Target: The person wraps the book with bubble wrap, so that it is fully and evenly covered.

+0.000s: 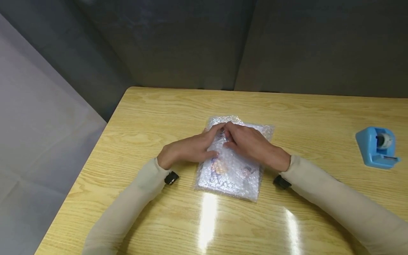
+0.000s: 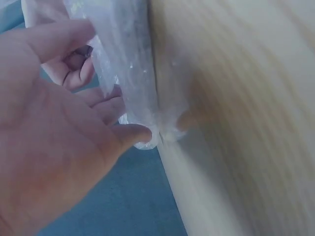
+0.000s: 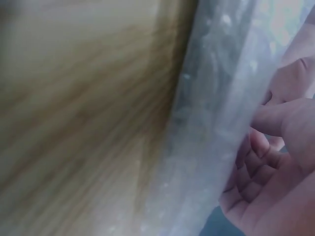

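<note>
The left hand (image 1: 197,147) lies over the left side of a flat bubble-wrap packet (image 1: 236,184), its fingers stretched out toward the packet's upper part and its thumb spread apart on the wrap; it rests there without gripping. The packet lies on the table in front of the person, between the two forearms, slightly turned, with a loose flap at its top. Through the clear bubbles show parts of a flat item with printed colour: an orange and purple patch (image 1: 219,165) at lower left and a smaller dark patch (image 1: 248,171) to the right; the rest is blurred by glare. The right hand (image 1: 251,143) reaches over the packet from the right, fingers curled, its fingertips meeting the left hand's; whether it pinches the wrap cannot be told. Well apart to the right stands a blue tape dispenser (image 1: 367,143) with a roll of tape (image 1: 386,141) seated in it. As for the surroundings, a pale grey surface (image 1: 35,141) slopes along the left, dark panels (image 1: 185,46) rise behind, and the wood-grain table (image 1: 153,117) carries two bright streaks of reflected light near the person.
</note>
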`<state>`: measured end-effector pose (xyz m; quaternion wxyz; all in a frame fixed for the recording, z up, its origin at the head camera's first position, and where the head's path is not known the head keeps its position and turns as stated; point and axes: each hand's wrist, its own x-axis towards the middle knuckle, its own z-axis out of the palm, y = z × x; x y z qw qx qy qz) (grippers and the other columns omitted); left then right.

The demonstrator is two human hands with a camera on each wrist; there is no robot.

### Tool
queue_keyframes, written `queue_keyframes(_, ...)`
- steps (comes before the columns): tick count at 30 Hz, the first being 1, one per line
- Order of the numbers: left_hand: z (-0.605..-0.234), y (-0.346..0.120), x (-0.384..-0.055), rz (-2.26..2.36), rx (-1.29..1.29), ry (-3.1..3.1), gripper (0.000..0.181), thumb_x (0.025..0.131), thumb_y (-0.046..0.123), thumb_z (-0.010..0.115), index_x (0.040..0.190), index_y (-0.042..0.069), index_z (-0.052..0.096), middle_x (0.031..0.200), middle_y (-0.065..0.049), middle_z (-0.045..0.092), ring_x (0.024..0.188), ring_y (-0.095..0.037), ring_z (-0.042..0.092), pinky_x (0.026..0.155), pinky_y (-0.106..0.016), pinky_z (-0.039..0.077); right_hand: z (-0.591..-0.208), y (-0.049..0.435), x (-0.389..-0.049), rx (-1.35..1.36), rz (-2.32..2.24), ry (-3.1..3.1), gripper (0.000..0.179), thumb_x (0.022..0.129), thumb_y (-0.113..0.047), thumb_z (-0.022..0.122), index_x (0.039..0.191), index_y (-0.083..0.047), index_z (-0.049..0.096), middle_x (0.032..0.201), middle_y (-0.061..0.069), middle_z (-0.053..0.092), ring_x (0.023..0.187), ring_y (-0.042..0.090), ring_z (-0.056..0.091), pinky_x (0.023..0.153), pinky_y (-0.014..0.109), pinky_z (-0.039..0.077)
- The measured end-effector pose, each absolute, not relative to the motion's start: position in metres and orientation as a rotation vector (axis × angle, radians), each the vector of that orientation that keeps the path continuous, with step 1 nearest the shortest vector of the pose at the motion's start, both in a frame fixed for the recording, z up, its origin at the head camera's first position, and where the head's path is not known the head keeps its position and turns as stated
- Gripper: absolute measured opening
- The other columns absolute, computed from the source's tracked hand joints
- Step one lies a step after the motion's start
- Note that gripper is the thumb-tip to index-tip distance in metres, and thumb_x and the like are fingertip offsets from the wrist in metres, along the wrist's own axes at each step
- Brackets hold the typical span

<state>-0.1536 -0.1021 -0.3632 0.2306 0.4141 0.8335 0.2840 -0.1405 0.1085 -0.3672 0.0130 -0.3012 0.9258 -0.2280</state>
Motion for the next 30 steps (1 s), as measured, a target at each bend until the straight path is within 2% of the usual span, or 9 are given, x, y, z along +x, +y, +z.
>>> queue_keyframes(4, -0.359, -0.103, -0.156, 0.805, 1.064, 2.239, 0.077, 0.094, 0.017, 0.048, 0.151, 0.017, -0.003, 0.158, -0.004, 0.006, 0.140, -0.006, 0.008, 0.113, -0.026, 0.012, -0.367, 0.107, -0.140, -0.931, -0.693, 2.889, 0.017, 0.086, -0.014, 0.070, 0.084, -0.012, 0.054, 0.073, -0.002, 0.051, 0.063, 0.013, 0.047, 0.053, 0.029, 0.040)
queue_keyframes(7, -0.356, -0.102, -0.157, 0.826, 1.033, 2.248, 0.071, 0.097, 0.025, 0.047, 0.151, 0.018, 0.002, 0.157, -0.002, 0.011, 0.140, -0.009, 0.014, 0.112, -0.027, 0.018, -0.368, 0.106, -0.141, -0.946, -0.692, 2.883, 0.014, 0.087, -0.011, 0.069, 0.082, -0.012, 0.056, 0.073, -0.002, 0.053, 0.064, 0.014, 0.048, 0.055, 0.029, 0.042)
queue_keyframes(11, -0.355, -0.097, -0.157, 0.768, 1.131, 2.381, 0.077, 0.095, 0.037, 0.057, 0.152, 0.011, 0.011, 0.155, -0.004, 0.020, 0.140, -0.012, 0.020, 0.112, -0.029, 0.020, -0.369, 0.106, -0.142, -0.983, -0.719, 2.881, 0.012, 0.086, -0.008, 0.070, 0.080, -0.010, 0.059, 0.073, -0.002, 0.055, 0.065, 0.013, 0.049, 0.058, 0.029, 0.043)
queue_keyframes(15, -0.356, -0.091, -0.155, 0.611, 1.204, 2.553, 0.095, 0.084, 0.046, 0.067, 0.152, 0.007, 0.013, 0.156, -0.007, 0.020, 0.142, -0.019, 0.016, 0.114, -0.045, 0.012, -0.370, 0.105, -0.144, -1.035, -0.755, 2.882, 0.013, 0.085, -0.007, 0.070, 0.078, -0.010, 0.059, 0.070, -0.003, 0.055, 0.065, 0.013, 0.049, 0.059, 0.029, 0.043)
queue_keyframes(18, -0.358, -0.088, -0.154, 0.523, 1.180, 2.616, 0.104, 0.080, 0.054, 0.067, 0.152, 0.007, 0.009, 0.157, -0.008, 0.015, 0.143, -0.024, 0.012, 0.113, -0.052, 0.007, -0.370, 0.104, -0.144, -1.070, -0.762, 2.885, 0.013, 0.085, -0.006, 0.069, 0.077, -0.010, 0.060, 0.070, -0.003, 0.056, 0.064, 0.013, 0.049, 0.059, 0.029, 0.044)
queue_keyframes(26, -0.363, -0.085, -0.153, 0.342, 1.050, 2.647, 0.111, 0.076, 0.065, 0.061, 0.152, 0.006, 0.006, 0.157, -0.013, -0.005, 0.143, -0.024, -0.004, 0.113, -0.050, 0.002, -0.369, 0.107, -0.140, -1.083, -0.693, 2.892, 0.011, 0.088, -0.007, 0.065, 0.079, -0.011, 0.063, 0.074, -0.002, 0.056, 0.064, 0.012, 0.049, 0.059, 0.028, 0.044)
queue_keyframes(30, -0.363, -0.084, -0.154, 0.292, 1.014, 2.634, 0.110, 0.076, 0.070, 0.057, 0.152, 0.006, 0.008, 0.157, -0.012, -0.009, 0.143, -0.024, -0.007, 0.113, -0.052, 0.002, -0.366, 0.110, -0.136, -1.121, -0.658, 2.878, 0.006, 0.089, -0.006, 0.063, 0.085, -0.010, 0.065, 0.079, 0.000, 0.058, 0.067, 0.012, 0.051, 0.061, 0.028, 0.046)
